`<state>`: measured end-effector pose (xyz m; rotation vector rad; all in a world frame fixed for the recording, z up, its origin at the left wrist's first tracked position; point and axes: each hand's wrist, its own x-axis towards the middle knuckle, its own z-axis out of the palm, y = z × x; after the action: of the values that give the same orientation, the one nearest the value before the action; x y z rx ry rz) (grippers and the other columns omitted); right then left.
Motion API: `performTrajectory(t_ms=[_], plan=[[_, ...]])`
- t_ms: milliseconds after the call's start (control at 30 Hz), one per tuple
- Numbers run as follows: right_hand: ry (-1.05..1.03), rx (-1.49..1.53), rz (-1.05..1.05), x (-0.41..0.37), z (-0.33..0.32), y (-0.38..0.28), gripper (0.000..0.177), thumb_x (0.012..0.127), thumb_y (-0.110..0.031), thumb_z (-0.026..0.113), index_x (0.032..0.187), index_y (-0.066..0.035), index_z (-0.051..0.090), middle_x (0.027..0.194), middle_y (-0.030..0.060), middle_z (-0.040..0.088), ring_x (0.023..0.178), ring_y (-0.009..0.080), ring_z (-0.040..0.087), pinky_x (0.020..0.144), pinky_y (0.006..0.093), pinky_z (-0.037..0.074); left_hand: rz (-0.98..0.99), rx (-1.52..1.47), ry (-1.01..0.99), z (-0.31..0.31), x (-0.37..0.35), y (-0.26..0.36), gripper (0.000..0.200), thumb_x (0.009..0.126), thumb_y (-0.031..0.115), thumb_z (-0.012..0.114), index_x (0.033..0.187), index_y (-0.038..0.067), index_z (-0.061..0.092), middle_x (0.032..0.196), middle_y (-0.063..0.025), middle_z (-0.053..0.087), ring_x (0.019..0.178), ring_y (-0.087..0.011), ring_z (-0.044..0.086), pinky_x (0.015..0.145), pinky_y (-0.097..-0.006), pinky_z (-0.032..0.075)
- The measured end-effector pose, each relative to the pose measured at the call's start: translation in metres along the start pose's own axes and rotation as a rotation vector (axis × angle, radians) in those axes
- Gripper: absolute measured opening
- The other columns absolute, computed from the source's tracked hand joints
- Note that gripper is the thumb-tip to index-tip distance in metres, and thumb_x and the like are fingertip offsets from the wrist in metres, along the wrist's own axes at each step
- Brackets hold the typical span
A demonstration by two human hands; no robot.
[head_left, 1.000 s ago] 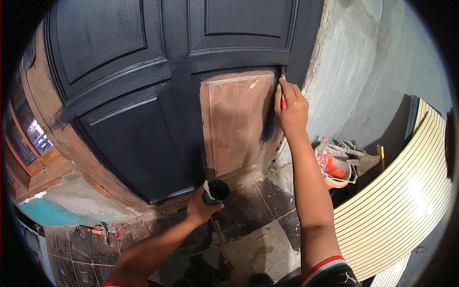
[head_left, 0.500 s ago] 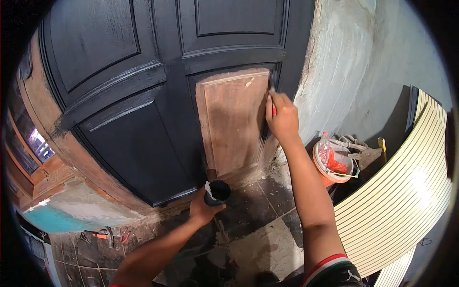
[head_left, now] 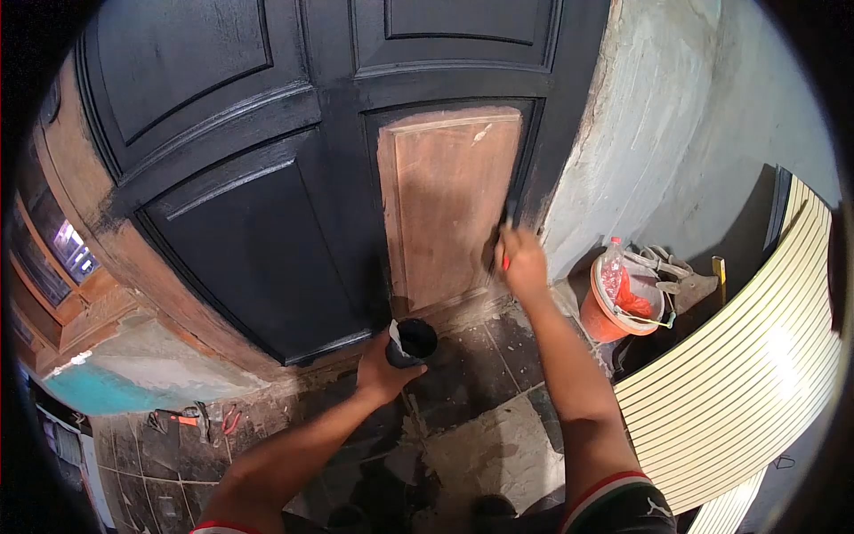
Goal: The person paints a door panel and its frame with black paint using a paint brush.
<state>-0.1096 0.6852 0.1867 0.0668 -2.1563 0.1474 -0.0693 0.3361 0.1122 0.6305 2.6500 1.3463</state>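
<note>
My left hand (head_left: 381,369) is wrapped round a dark paint cup (head_left: 414,343), held with its mouth up near the bottom of the door. Inside, the cup looks black. My right hand (head_left: 523,263) grips a paintbrush (head_left: 511,214) with a red part on its handle; the bristles touch the right edge of the bare wood panel (head_left: 454,205). Black paint covers most of the door (head_left: 342,116) around that panel, while the panel's face is brown wood. The brush's tip is partly blurred.
An orange bucket (head_left: 603,319) with a plastic bottle (head_left: 612,258) stands by the right wall. A curved cream slatted sheet (head_left: 738,356) leans at the right. Pliers (head_left: 231,419) and other tools lie on the tiled floor at the left.
My right hand has moved down along the panel's right edge with the brush. Dark paint now covers more of the strip there. The camera view has shifted slightly; the left hand still holds the cup.
</note>
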Motion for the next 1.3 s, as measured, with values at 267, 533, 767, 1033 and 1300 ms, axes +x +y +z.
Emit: performTrajectory(t_ms=[267, 533, 767, 1033, 1300], plan=[[-0.506, 0.112, 0.258, -0.093, 0.052, 0.018, 0.018, 0.093, -0.009, 0.072, 0.106, 0.003, 0.072, 0.110, 0.0271, 0.070, 0.092, 0.0459, 0.071, 0.084, 0.0529, 0.059, -0.068, -0.030, -0.031, -0.003, 0.000, -0.004, 0.102, 0.071, 0.032, 0.101, 0.155, 0.003, 0.052, 0.144, -0.0213, 0.065, 0.136, -0.0382, 0.062, 0.115, -0.0461, 0.050], [0.181, 0.150, 0.131, -0.032, 0.013, -0.007, 0.020, 0.094, -0.004, 0.073, 0.113, 0.000, 0.074, 0.092, 0.0202, 0.061, 0.083, 0.0421, 0.064, 0.075, 0.0524, 0.054, -0.092, -0.090, -0.030, 0.004, 0.003, -0.015, 0.095, 0.071, 0.029, 0.101, 0.150, 0.003, 0.056, 0.139, -0.0195, 0.070, 0.132, -0.0369, 0.066, 0.114, -0.0452, 0.051], [-0.420, 0.154, 0.386, -0.127, 0.062, 0.004, 0.014, 0.097, -0.010, 0.069, 0.108, -0.003, 0.065, 0.100, 0.0240, 0.065, 0.094, 0.0477, 0.069, 0.080, 0.0554, 0.057, -0.059, -0.128, -0.042, -0.004, -0.002, -0.001, 0.079, 0.076, 0.019, 0.100, 0.143, 0.004, 0.060, 0.134, -0.0139, 0.072, 0.126, -0.0281, 0.068, 0.111, -0.0407, 0.051], [-0.008, 0.190, 0.253, -0.054, 0.028, -0.010, 0.018, 0.095, -0.014, 0.069, 0.107, -0.005, 0.061, 0.102, 0.0226, 0.066, 0.096, 0.0470, 0.070, 0.082, 0.0556, 0.058, -0.089, -0.280, -0.019, 0.016, 0.003, -0.030, 0.078, 0.073, 0.023, 0.102, 0.139, 0.005, 0.064, 0.131, -0.0132, 0.076, 0.122, -0.0295, 0.072, 0.107, -0.0423, 0.054], [-0.385, 0.182, 0.352, -0.113, 0.064, -0.009, 0.023, 0.096, -0.014, 0.067, 0.113, -0.002, 0.058, 0.100, 0.0258, 0.066, 0.094, 0.0481, 0.068, 0.080, 0.0573, 0.056, -0.040, -0.266, -0.033, 0.009, 0.002, -0.021, 0.073, 0.075, 0.020, 0.101, 0.137, 0.005, 0.065, 0.128, -0.0102, 0.076, 0.119, -0.0259, 0.072, 0.106, -0.0400, 0.054]])
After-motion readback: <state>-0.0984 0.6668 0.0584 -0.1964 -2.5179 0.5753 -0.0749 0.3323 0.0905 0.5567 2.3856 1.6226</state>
